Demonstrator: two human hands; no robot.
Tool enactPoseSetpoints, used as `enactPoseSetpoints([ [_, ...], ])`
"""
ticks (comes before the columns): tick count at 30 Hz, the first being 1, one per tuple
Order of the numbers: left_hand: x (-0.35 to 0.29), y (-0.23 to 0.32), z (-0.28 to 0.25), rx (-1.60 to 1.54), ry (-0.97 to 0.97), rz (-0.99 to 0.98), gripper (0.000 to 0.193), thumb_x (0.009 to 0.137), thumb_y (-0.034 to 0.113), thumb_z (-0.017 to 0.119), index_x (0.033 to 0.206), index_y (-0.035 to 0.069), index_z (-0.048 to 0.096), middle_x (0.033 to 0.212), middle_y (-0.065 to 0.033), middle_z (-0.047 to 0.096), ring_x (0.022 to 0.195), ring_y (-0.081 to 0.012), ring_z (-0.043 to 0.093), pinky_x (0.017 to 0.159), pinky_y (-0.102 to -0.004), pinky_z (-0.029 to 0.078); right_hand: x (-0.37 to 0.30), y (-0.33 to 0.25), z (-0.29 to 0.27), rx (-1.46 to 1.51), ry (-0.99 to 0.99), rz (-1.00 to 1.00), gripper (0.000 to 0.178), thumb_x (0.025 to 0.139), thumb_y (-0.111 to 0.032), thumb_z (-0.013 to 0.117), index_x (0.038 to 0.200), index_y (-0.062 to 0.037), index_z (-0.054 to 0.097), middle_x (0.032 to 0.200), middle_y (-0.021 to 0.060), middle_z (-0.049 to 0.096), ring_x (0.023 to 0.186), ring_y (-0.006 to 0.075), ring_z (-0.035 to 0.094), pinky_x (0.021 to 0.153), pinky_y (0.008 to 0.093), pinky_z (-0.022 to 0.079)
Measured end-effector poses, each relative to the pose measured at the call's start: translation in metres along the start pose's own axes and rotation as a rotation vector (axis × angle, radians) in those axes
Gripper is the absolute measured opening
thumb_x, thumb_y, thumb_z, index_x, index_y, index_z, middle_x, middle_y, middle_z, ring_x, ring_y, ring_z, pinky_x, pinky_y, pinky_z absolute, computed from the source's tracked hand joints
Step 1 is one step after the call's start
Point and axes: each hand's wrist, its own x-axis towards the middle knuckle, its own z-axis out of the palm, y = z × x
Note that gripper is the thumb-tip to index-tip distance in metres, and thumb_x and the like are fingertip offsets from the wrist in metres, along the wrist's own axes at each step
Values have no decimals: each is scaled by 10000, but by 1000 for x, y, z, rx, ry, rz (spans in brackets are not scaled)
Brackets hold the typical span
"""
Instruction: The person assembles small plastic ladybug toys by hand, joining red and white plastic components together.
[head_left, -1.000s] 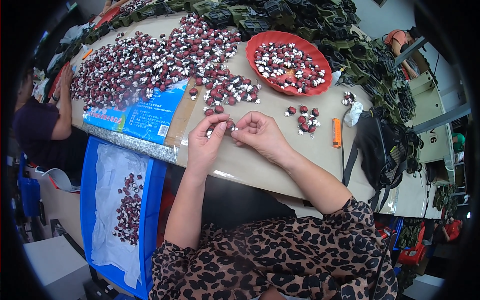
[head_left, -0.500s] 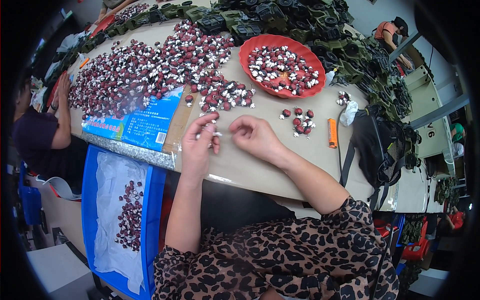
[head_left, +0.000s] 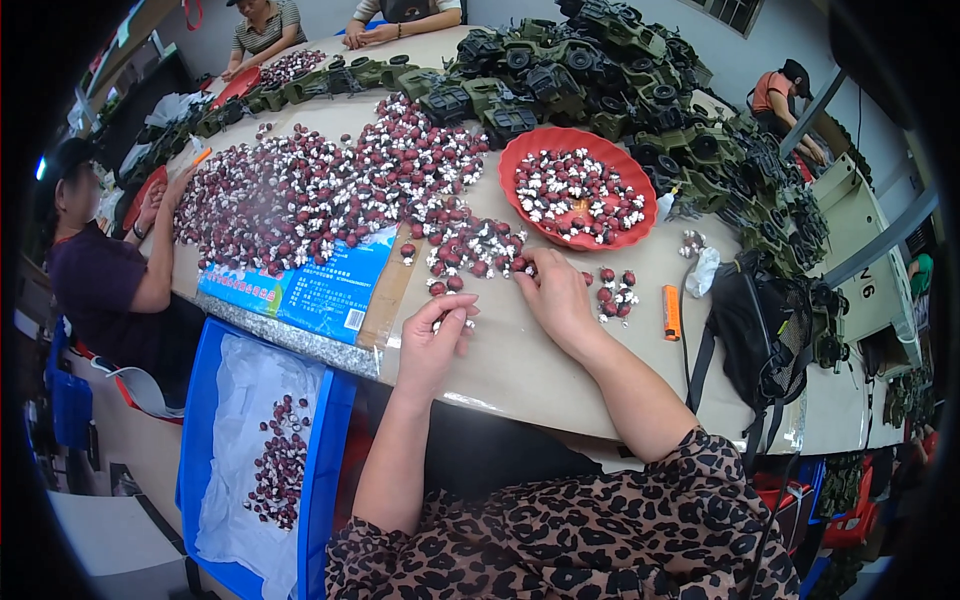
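Observation:
My left hand (head_left: 430,345) is above the near part of the table, its fingers closed on a small red-and-white toy part (head_left: 438,326) that is mostly hidden. To its right, my right hand (head_left: 562,300) reaches palm down to the edge of a small heap of dark-red, black and white toy parts (head_left: 480,245). Its thumb and fingertips close around a round red piece (head_left: 519,265). Just beyond my left fingers sit a few loose red pieces (head_left: 446,286). A small group of similar parts (head_left: 616,295) lies right of my right hand.
A large pile of these parts (head_left: 320,190) spreads left over a blue printed sheet (head_left: 325,300). Beyond stand a scalloped red bowl (head_left: 600,242) and stacked green toy vehicles (head_left: 560,75). An orange lighter-like object (head_left: 671,312), black bag (head_left: 760,320) and blue bin (head_left: 330,430) flank me; co-workers sit around.
My right hand has moved away from my left, forward to the small heap, and closed on a piece there. My left hand stays raised with its part. The whole view has shifted upward.

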Motion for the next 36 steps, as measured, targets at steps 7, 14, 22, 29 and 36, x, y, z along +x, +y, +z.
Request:
enactPoseSetpoints([
  [7, 4, -1, 3, 61, 66, -1, 223, 826, 98, 556, 1033, 16, 558, 759, 32, 520, 562, 9, 400, 474, -128, 307, -8, -19, -3, 1323, -463, 492, 230, 795, -80, 593, 986, 25, 520, 818, 60, 589, 684, 89, 569, 611, 205, 496],
  [14, 3, -2, 3, 113, 41, 86, 219, 811, 60, 567, 1024, 8, 567, 828, 6, 539, 761, -49, 491, 687, -170, 393, -13, -19, -3, 1463, -572, 466, 240, 765, -19, 603, 992, 10, 530, 857, 77, 594, 737, 116, 595, 684, 226, 517],
  [22, 2, -4, 1, 137, 58, 69, 193, 812, 54, 562, 996, -2, 575, 838, -18, 567, 784, -66, 511, 725, -192, 404, -16, -21, -2, 1444, -611, 497, 223, 771, -23, 597, 978, 10, 522, 842, 79, 600, 746, 116, 596, 667, 229, 521],
  [29, 1, -2, 3, 120, 54, 70, 187, 815, 55, 560, 992, -4, 575, 845, -25, 571, 770, -66, 515, 716, -190, 408, -16, -21, -2, 1438, -605, 474, 212, 774, -20, 593, 967, 7, 512, 834, 81, 601, 739, 116, 596, 664, 233, 521],
  [36, 3, -5, 1, 186, 57, 97, 183, 803, 55, 571, 978, 1, 584, 854, -26, 569, 799, -76, 510, 735, -202, 402, -17, -22, -3, 1427, -554, 426, 222, 759, -5, 605, 959, 4, 511, 831, 69, 579, 731, 111, 589, 679, 237, 514],
])
